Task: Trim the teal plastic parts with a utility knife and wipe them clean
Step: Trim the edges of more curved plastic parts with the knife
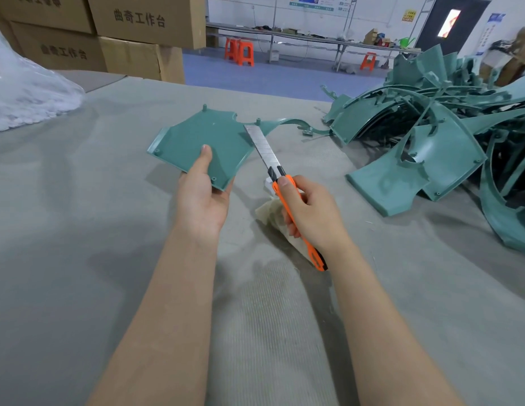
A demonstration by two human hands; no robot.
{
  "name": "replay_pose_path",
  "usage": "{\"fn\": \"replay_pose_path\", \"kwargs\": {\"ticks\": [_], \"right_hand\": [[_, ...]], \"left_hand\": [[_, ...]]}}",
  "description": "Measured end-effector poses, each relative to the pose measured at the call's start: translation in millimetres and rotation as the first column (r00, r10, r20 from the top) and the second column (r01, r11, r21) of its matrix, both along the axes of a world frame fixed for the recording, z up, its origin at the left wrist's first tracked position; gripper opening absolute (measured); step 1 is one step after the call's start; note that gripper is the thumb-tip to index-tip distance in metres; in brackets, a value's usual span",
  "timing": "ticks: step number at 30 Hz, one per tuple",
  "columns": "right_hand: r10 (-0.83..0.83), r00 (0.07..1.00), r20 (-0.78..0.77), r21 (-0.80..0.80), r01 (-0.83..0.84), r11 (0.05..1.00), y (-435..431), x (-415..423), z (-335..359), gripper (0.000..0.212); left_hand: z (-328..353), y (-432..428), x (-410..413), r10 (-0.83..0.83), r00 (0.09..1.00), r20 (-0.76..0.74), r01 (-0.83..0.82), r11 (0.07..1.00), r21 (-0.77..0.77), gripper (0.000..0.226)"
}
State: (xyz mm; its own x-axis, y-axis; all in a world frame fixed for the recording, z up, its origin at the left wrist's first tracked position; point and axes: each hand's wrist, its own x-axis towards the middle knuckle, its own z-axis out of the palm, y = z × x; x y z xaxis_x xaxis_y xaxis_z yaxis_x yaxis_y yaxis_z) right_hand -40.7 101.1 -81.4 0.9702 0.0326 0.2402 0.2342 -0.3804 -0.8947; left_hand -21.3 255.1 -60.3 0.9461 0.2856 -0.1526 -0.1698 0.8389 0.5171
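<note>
My left hand [202, 194] holds a flat teal plastic part [202, 142] by its near corner, thumb on top, above the grey felt table [79, 230]. My right hand [309, 213] grips an orange utility knife [287, 197] with its long silver blade extended. The blade tip rests at the part's right edge. A beige cloth [273, 215] is bunched under my right hand, partly hidden by it; I cannot tell whether the fingers hold it.
A big heap of teal plastic parts [437, 136] fills the table's right side. A clear plastic bag [24, 95] lies at the far left, cardboard boxes [123, 33] stacked behind it. Orange stools [240, 51] and workbenches stand beyond the table.
</note>
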Motion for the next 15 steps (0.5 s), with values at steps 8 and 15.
{"fn": "replay_pose_path", "kwargs": {"ticks": [8,15], "right_hand": [[0.044,0.999,-0.010,0.105,-0.042,0.994,3.7,-4.0,1.6,0.028],[0.116,0.993,-0.011,0.051,-0.115,0.992,6.2,-4.3,-0.8,0.027]], "left_hand": [[1.8,-0.4,-3.1,0.006,0.999,-0.032,-0.006,1.000,-0.021,0.005],[5.7,-2.8,-6.3,-0.017,0.999,-0.033,0.013,0.993,-0.120,0.008]]}}
